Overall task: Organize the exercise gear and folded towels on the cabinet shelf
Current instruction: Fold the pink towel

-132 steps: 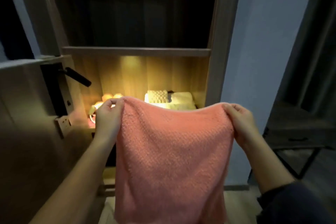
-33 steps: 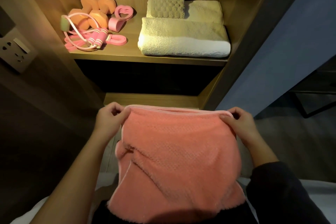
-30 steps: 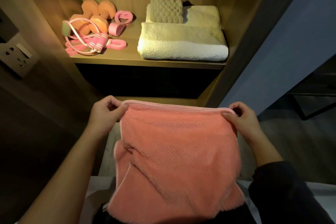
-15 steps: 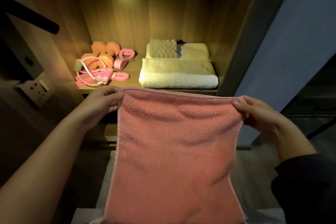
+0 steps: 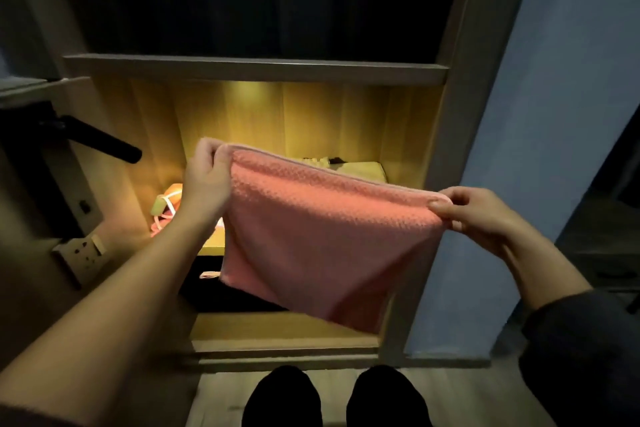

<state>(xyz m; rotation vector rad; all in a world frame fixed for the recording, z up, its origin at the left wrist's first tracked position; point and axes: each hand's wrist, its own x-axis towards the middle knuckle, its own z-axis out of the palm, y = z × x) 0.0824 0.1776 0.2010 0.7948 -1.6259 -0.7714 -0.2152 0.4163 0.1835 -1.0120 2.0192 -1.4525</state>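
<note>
Coral-pink waffle-weave towel (image 5: 322, 236) hangs by its top edge, left hand (image 5: 207, 180) pinching one corner, right hand (image 5: 478, 215) pinching the other, lower; lit wooden cabinet shelf (image 5: 212, 248) lies beyond them, open air beneath.

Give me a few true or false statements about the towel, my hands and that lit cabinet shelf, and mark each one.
1. The left hand and the right hand each hold a top corner of the pink towel. True.
2. The pink towel lies folded on the lit shelf. False: it hangs in the air in front of the shelf.
3. Cream towels show on the shelf behind the pink towel's top edge. True.
4. The exercise gear sits at the shelf's right end. False: it is at the left end, partly hidden by the left wrist.
5. The upper compartment is lit too. False: it is dark.
</note>
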